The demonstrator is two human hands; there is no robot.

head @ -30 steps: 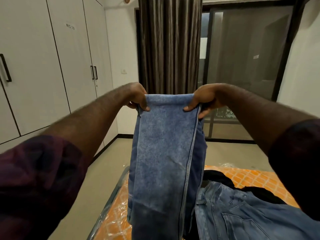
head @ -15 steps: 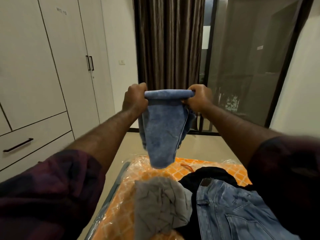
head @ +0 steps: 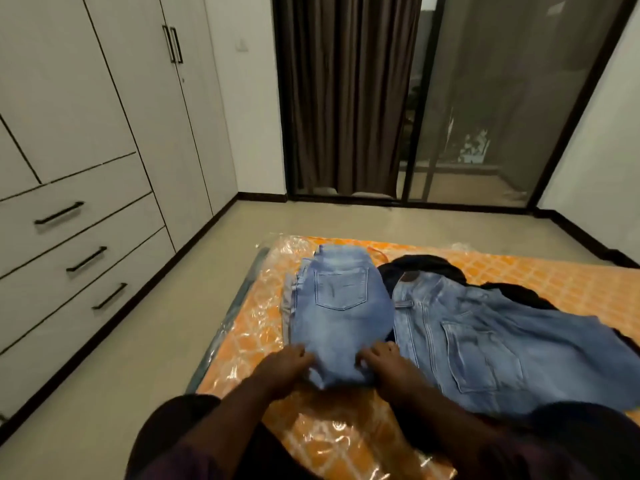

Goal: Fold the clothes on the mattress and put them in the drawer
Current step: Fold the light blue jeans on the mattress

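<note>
Your left hand (head: 287,367) and right hand (head: 384,363) both grasping the near edge of the folded jeans (head: 341,313) on the mattress (head: 540,275), second jeans (head: 491,344) at 3 o'clock, drawers (head: 69,237) at 9 o'clock

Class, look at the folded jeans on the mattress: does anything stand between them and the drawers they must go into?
Only bare floor lies between the folded jeans and the drawers. All three drawers are closed, so one must be opened first.
</note>
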